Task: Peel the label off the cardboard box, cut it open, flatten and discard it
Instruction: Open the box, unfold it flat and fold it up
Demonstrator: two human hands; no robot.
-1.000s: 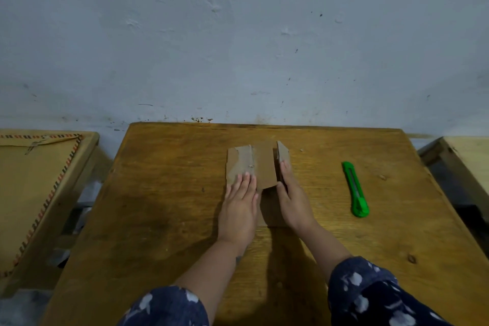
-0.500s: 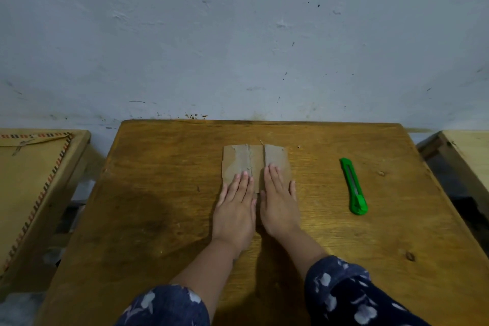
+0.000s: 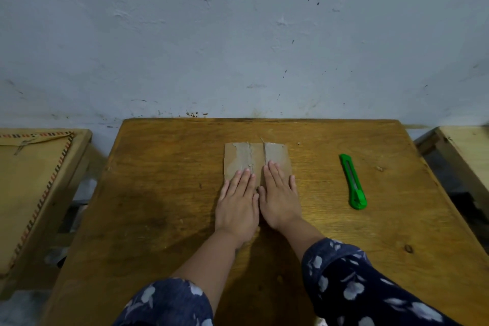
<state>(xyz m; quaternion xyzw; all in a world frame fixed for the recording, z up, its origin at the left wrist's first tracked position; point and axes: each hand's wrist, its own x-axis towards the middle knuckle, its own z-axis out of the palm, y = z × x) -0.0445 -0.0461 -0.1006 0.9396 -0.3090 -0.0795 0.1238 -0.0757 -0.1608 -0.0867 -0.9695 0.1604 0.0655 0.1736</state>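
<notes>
one flattened box (image 3: 252, 157), one green cutter (image 3: 353, 182), two hands (image 3: 237, 204).

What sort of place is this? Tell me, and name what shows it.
Probably a plain room in a home or small workshop, though I can't be sure. A worn wooden table stands against a scuffed, stained painted wall, with a green utility knife on it and similar wooden furniture beside it.

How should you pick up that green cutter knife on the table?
Grip the green plastic utility knife across its long narrow body near the middle, coming from above with the right hand, which is nearer. It lies flat on the wooden table, lengthwise away from the person, both long sides free.
</notes>
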